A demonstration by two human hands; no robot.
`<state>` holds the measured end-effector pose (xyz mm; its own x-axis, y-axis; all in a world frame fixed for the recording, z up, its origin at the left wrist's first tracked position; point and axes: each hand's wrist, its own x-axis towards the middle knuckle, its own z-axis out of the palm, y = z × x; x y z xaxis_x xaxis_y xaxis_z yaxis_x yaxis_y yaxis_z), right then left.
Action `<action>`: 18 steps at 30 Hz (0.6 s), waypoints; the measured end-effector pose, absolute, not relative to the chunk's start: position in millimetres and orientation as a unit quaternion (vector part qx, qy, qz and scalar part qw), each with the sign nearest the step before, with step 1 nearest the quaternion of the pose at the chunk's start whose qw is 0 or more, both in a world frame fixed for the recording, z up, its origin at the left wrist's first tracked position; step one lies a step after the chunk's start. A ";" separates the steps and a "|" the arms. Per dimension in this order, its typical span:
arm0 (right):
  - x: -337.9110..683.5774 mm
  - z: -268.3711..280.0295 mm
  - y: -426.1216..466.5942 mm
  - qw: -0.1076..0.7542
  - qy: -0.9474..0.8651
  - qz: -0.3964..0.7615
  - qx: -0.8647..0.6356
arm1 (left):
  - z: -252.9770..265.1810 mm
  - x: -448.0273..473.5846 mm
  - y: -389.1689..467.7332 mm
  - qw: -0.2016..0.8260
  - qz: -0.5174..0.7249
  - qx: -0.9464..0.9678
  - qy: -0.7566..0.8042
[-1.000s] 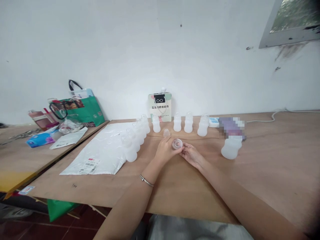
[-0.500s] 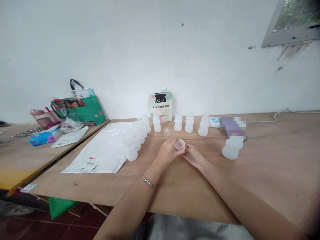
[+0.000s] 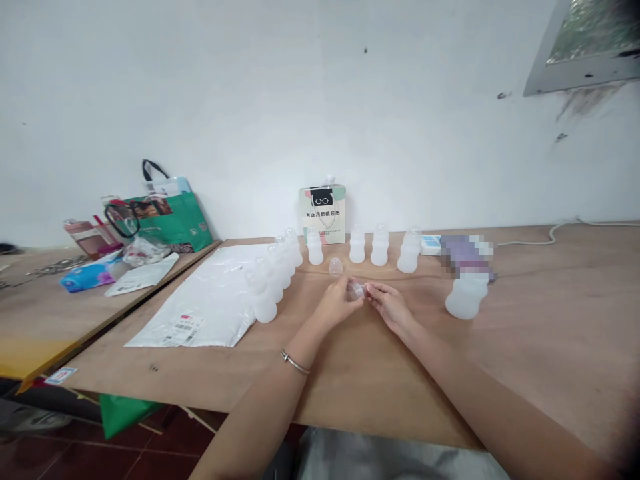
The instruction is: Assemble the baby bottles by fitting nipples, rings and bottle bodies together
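Note:
Above the middle of the table, my left hand [image 3: 339, 302] is closed round a small translucent bottle collar [image 3: 357, 291], turned on its side. My right hand [image 3: 389, 305] pinches at its right side, on what looks like the teat; the fingertips hide most of it. Just beyond my hands a clear domed cap [image 3: 335, 267] stands on the table. To the right is a frosted white baby bottle [image 3: 465, 298] without a cap. Capped baby bottles stand in a slanting row [image 3: 265, 305] at the left, and several more, such as one bottle [image 3: 379, 247], stand farther back.
A white plastic mailer [image 3: 200, 293] lies left of the bottles. A paper bag [image 3: 325, 217] stands against the wall. At the back right are a small white box [image 3: 431, 245] and a blurred purple item [image 3: 465, 253]. A green bag [image 3: 183, 223] stands on the left table.
The collar has tipped from facing me to lying sideways between my hands. My right hand has shifted slightly, with its fingertips now at the collar's right side.

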<state>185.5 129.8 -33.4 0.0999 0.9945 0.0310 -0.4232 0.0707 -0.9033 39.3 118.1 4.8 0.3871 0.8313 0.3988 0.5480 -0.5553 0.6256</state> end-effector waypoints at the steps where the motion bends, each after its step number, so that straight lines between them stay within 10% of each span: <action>1: 185.2 -32.9 129.6 0.645 -0.379 0.534 -0.395 | 2.2 38.6 119.0 0.213 0.346 0.809 0.425; 12: 179.9 -18.7 116.4 0.628 -0.541 0.365 -0.424 | -16.8 38.3 133.4 0.212 0.314 0.816 0.437; 18: 228.7 12.5 78.1 0.755 -0.467 -0.017 -0.461 | -9.8 35.2 130.4 0.218 0.342 0.788 0.463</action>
<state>228.7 78.1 12.5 0.5632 0.4047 0.7204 0.4557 0.5752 -0.6794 35.2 130.4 -9.8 0.3376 0.8789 0.3369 0.5812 -0.4762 0.6599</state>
